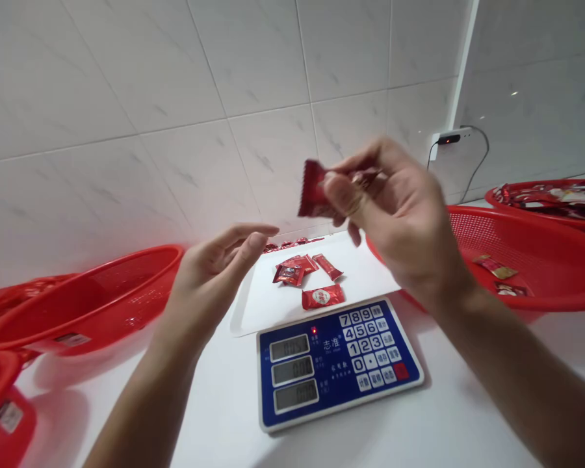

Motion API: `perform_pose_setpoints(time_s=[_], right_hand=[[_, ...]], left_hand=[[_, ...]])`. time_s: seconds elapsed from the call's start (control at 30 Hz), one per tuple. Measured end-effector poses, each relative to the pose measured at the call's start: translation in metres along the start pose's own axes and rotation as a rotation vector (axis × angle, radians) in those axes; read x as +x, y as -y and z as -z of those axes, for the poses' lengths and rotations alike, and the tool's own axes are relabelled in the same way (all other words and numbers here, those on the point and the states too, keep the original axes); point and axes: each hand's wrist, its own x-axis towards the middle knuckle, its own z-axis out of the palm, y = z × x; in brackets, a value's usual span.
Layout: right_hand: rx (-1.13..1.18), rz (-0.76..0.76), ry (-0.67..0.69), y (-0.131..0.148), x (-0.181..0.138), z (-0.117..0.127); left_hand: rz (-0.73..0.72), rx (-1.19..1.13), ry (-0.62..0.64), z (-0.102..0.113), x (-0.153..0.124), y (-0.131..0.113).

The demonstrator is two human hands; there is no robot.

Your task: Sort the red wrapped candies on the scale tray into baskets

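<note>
My right hand point(394, 214) is raised above the scale and pinches a small red wrapped candy packet point(312, 188) between thumb and fingers. My left hand point(219, 266) hovers to the left of the scale tray, fingers stretched out and holding nothing. Below them, an electronic scale point(338, 364) with a blue keypad panel carries a white tray point(253, 312). Several red candy packets point(322, 296) lie on that tray.
A large red plastic basket point(556, 286) at the right holds a few packets; another red basket point(550, 195) behind it is filled. An empty-looking red basket point(88, 305) leans at the left with more red baskets beside it. A tiled wall and a plugged-in socket point(451, 138) stand behind.
</note>
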Motion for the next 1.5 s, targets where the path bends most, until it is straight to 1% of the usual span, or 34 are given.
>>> perform_pose_setpoints(time_s=[0.1,0.2,0.27,0.37,0.43,0.53,0.6,0.63,0.7,0.73,0.8,0.87,0.93,1.0,1.03,1.13,1.17,1.2,1.23,1.4,1.47,1.5], right_hand=[[0.156,-0.123,0.161,-0.024,-0.001,-0.014],[0.238,-0.230,0.319,-0.051,-0.002,-0.018],[0.238,-0.282,0.394,-0.060,-0.003,-0.016],[0.174,-0.330,0.454,-0.058,-0.002,-0.011],[0.110,-0.353,0.464,-0.052,-0.001,-0.007],[0.039,-0.398,0.395,-0.045,0.000,0.000],[0.044,-0.466,0.387,-0.041,0.000,0.004],[0.069,-0.516,0.420,-0.040,0.000,0.006],[0.152,-0.609,0.534,-0.037,0.001,0.008],[0.197,-0.627,0.580,-0.036,0.001,0.008],[0.253,-0.593,0.617,-0.036,0.002,0.008],[0.251,-0.537,0.599,-0.039,0.004,0.007],[0.217,-0.512,0.558,-0.043,0.005,0.007],[0.195,-0.503,0.523,-0.048,0.006,0.007],[0.195,-0.496,0.511,-0.049,0.006,0.007],[0.201,-0.479,0.516,-0.052,0.005,0.006],[0.197,-0.480,0.522,-0.052,0.005,0.006],[0.192,-0.480,0.529,-0.052,0.004,0.005],[0.187,-0.482,0.537,-0.052,0.003,0.005],[0.130,-0.464,0.563,-0.057,0.002,0.004],[0.055,-0.470,0.576,-0.058,0.002,0.004],[-0.020,-0.475,0.580,-0.058,0.002,0.005]], left_hand=[[-0.027,-0.079,0.058,-0.003,-0.003,-0.003],[-0.028,-0.032,0.061,-0.007,-0.004,-0.005],[-0.028,0.016,0.058,-0.008,-0.003,-0.005],[-0.050,0.043,0.067,-0.009,-0.001,-0.004],[-0.077,0.048,0.042,-0.009,-0.002,-0.004],[-0.145,0.092,-0.060,-0.012,-0.004,-0.006],[-0.215,0.156,-0.142,-0.014,-0.007,-0.007],[-0.259,0.208,-0.197,-0.015,-0.008,-0.007],[-0.369,0.360,-0.303,-0.015,-0.011,-0.005],[-0.427,0.448,-0.340,-0.015,-0.012,-0.003],[-0.523,0.593,-0.351,-0.015,-0.013,0.002],[-0.565,0.652,-0.311,-0.014,-0.010,0.007],[-0.521,0.622,-0.275,-0.015,-0.005,0.010],[-0.403,0.492,-0.230,-0.016,-0.001,0.012],[-0.320,0.389,-0.178,-0.016,0.001,0.013],[-0.076,0.083,0.078,-0.016,0.003,0.014],[-0.022,0.033,0.154,-0.016,0.003,0.013],[0.004,0.014,0.198,-0.016,0.002,0.012],[0.011,0.018,0.213,-0.017,0.002,0.011],[-0.052,0.158,0.196,-0.021,0.002,0.007],[-0.074,0.246,0.184,-0.020,0.004,0.009],[-0.085,0.297,0.172,-0.019,0.005,0.011]])
